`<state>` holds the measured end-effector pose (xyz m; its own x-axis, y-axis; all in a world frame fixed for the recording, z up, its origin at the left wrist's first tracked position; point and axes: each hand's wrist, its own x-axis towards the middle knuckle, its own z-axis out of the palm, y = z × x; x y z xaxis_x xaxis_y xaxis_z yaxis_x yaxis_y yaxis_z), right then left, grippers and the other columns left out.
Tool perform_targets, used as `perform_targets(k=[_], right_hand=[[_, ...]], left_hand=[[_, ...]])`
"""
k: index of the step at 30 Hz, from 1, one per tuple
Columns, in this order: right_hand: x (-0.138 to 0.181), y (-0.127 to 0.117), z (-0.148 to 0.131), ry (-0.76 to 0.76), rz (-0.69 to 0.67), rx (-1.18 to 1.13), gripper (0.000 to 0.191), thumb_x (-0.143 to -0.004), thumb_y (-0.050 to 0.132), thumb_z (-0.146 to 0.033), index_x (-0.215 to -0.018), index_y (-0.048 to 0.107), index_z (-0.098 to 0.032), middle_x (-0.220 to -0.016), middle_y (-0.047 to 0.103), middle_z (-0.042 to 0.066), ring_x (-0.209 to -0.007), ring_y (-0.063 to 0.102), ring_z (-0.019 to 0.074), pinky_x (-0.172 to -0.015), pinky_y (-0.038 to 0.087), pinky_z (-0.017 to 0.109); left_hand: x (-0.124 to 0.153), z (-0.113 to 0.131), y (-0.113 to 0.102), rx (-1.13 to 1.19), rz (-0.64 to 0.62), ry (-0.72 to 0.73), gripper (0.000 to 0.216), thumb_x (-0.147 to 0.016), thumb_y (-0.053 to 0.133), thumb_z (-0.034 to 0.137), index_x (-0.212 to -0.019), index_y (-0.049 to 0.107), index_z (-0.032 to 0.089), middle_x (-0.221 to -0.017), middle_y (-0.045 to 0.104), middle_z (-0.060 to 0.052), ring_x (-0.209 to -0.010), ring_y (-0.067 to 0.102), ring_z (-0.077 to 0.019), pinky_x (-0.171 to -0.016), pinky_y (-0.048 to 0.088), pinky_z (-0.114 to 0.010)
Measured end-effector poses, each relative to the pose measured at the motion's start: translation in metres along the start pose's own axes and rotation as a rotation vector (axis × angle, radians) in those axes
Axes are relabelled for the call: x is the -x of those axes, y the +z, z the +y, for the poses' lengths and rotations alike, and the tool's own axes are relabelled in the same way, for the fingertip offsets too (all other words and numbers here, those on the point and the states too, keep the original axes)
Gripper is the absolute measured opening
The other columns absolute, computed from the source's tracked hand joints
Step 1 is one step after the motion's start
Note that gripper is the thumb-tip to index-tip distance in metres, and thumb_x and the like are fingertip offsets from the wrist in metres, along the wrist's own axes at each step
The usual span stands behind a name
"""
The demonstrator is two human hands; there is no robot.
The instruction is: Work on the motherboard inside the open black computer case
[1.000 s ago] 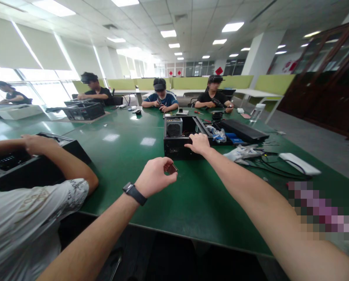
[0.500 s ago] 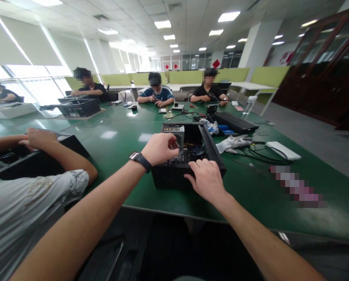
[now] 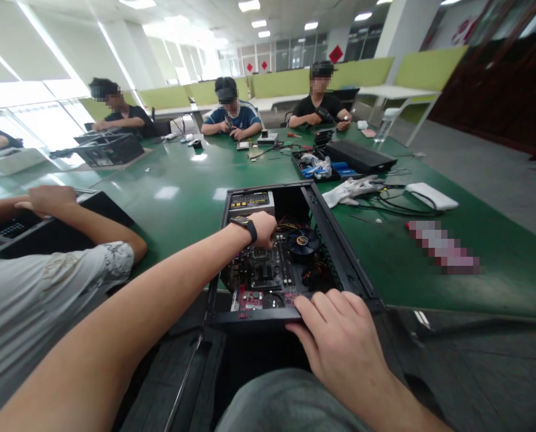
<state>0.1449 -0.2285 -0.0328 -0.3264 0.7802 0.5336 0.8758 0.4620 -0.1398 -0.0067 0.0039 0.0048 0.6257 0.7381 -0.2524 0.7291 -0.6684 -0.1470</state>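
An open black computer case (image 3: 340, 264) lies flat and overhangs the near edge of the green table (image 3: 196, 204). Inside it I see the motherboard (image 3: 268, 273) and a round cooler fan (image 3: 304, 243). My left hand (image 3: 264, 228), with a black watch on the wrist, reaches into the case above the motherboard. Its fingers are curled downward, and what they pinch is hidden. My right hand (image 3: 335, 342) grips the near rim of the case, fingers over the edge.
A person's arm (image 3: 83, 225) rests on another black case (image 3: 56, 231) at my left. Three people work at the far side. A white glove (image 3: 351, 191), black cables (image 3: 398, 207), a white box (image 3: 432, 196) and a second open case (image 3: 340, 162) lie to the right.
My right hand has pulled the case toward me until it overhangs the table edge. My left hand, which held a small dark part, moved forward and down into the case.
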Motion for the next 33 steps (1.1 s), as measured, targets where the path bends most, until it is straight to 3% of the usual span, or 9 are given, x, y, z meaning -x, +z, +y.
perform_targets(k=[9, 19, 27, 33], right_hand=[[0.005, -0.001, -0.003, 0.027, 0.016, -0.02, 0.018, -0.092, 0.058, -0.032, -0.106, 0.064, -0.022, -0.081, 0.059, 0.003, -0.078, 0.044, 0.02, -0.077, 0.03, 0.039], [0.008, 0.001, -0.003, 0.042, 0.014, -0.023, 0.018, -0.091, 0.059, -0.033, -0.106, 0.063, -0.023, -0.082, 0.06, 0.002, -0.079, 0.045, 0.0204, -0.079, 0.031, 0.04], [0.009, 0.002, -0.002, 0.051, 0.009, -0.029, 0.02, -0.091, 0.059, -0.033, -0.108, 0.062, -0.023, -0.083, 0.061, 0.003, -0.079, 0.045, 0.0207, -0.08, 0.031, 0.04], [0.009, 0.001, -0.003, 0.057, 0.008, -0.024, 0.019, -0.091, 0.06, -0.034, -0.106, 0.063, -0.023, -0.082, 0.061, 0.003, -0.079, 0.044, 0.0207, -0.079, 0.031, 0.04]], left_hand=[[-0.005, 0.003, 0.016, -0.062, -0.225, -0.005, 0.031, -0.06, 0.079, 0.032, -0.088, 0.079, 0.017, -0.09, 0.076, -0.013, -0.088, 0.07, -0.0261, -0.073, 0.052, -0.029], [-0.015, 0.002, 0.025, -0.036, -0.244, -0.054, 0.042, -0.048, 0.087, 0.028, -0.087, 0.079, 0.017, -0.091, 0.077, -0.014, -0.091, 0.071, -0.029, -0.076, 0.054, -0.03], [-0.013, 0.006, 0.02, -0.062, -0.293, -0.034, 0.048, -0.051, 0.088, 0.031, -0.095, 0.079, 0.013, -0.102, 0.076, -0.018, -0.097, 0.07, -0.0324, -0.081, 0.055, -0.034], [-0.011, 0.008, 0.015, -0.01, -0.277, -0.058, 0.043, -0.051, 0.088, 0.026, -0.092, 0.08, 0.014, -0.099, 0.076, -0.017, -0.096, 0.07, -0.0321, -0.082, 0.055, -0.033]])
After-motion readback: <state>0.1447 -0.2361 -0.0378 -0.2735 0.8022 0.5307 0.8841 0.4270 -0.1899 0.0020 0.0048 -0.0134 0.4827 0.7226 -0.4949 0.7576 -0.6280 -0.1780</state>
